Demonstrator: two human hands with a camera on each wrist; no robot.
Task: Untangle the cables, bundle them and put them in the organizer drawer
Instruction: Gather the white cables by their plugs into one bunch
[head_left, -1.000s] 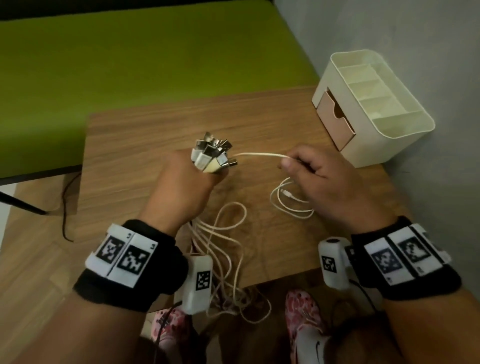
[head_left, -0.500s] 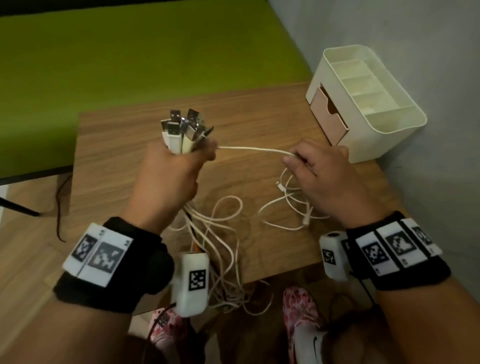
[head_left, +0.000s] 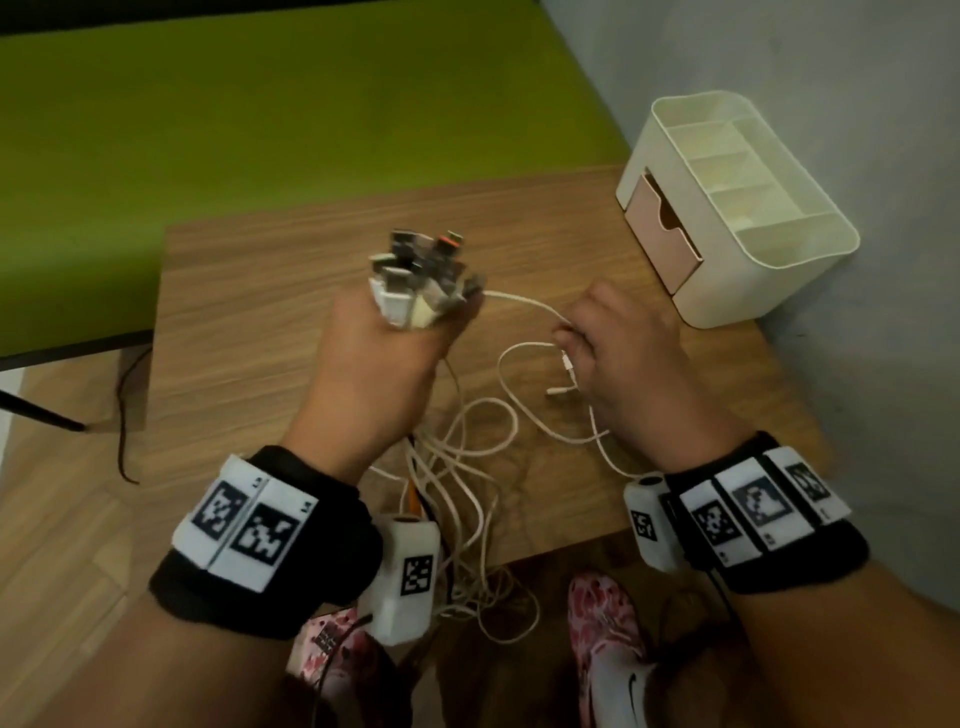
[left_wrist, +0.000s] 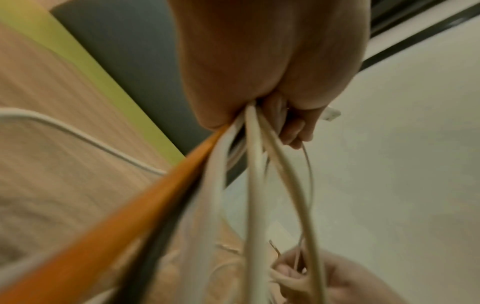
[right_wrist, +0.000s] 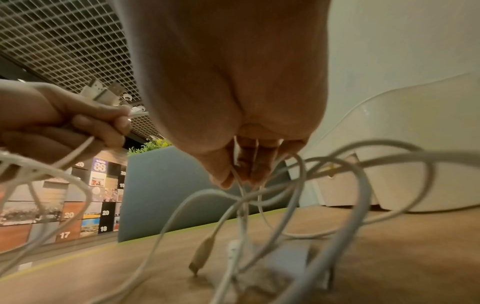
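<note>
Fist tight, the left hand (head_left: 374, 364) clamps a whole cluster of plugs (head_left: 418, 275) pointing up out of the top of its grip, every connector gathered at one end, and that looks like the plan: hold the heads together so the tails can be combed out below. Those cables (head_left: 457, 467) spill from the bottom of the fist toward six o'clock, off the near edge of the table (head_left: 260, 291), mostly white with one orange cable (left_wrist: 145, 197) and a dark one among them in the left wrist view. Over at three o'clock from the fist, the right hand (head_left: 623, 364) pinches a single white cable (head_left: 524, 301) that runs in a shallow sag back to the plug cluster; fingers closed on that strand, seemingly sliding along it to free it from the loops lying beneath. A small white connector (head_left: 561, 389) rests on the wood just beside that hand. Judging by the tangle hanging at six o'clock, untangling is far from finished and no bundling has begun. Out at one o'clock, well apart, the cream organizer (head_left: 779, 260) waits against the wall, its pink drawer (head_left: 660, 234) looking barely open.
</note>
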